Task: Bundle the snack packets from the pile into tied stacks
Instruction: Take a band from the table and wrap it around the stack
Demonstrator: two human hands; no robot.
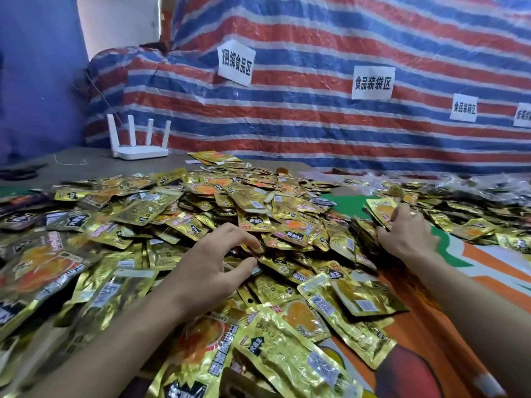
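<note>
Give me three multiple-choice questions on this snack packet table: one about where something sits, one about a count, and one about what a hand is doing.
1. Where is the white router?
A) back left, by the tarp
B) on the pile
C) at the near edge

2. How many antennas does it have?
A) two
B) three
C) four

3. What is the right hand doing?
A) lying flat
B) gripping a stack of packets
C) touching the router

Answers:
A, it stands far left before the striped tarp.
C, four upright antennas show.
B, its fingers curl round gold packets.
</note>
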